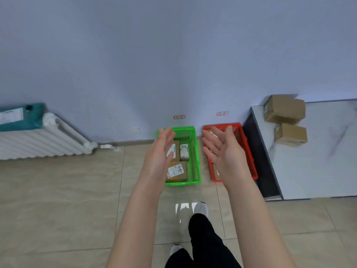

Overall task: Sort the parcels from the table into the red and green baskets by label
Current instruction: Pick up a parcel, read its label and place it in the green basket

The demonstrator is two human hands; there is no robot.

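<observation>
A green basket (195, 151) sits on the floor by the wall with three labelled brown parcels (177, 172) inside. To its right is a red basket (248, 151), its contents mostly hidden behind my right hand. My left hand (161, 151) hovers over the green basket's left side, fingers straight, palm facing right, holding nothing. Over the red basket my right hand (224, 151) is held palm up and empty. Two brown parcels lie on the marble table (318, 161) at the right: a larger one (285, 109) behind a smaller one (291, 134).
Small red-framed labels (179, 117) are stuck on the wall above each basket. A white radiator (38, 144) with a teal package (21, 117) on top stands at the left. My legs and shoes (201, 209) are on the tiled floor below.
</observation>
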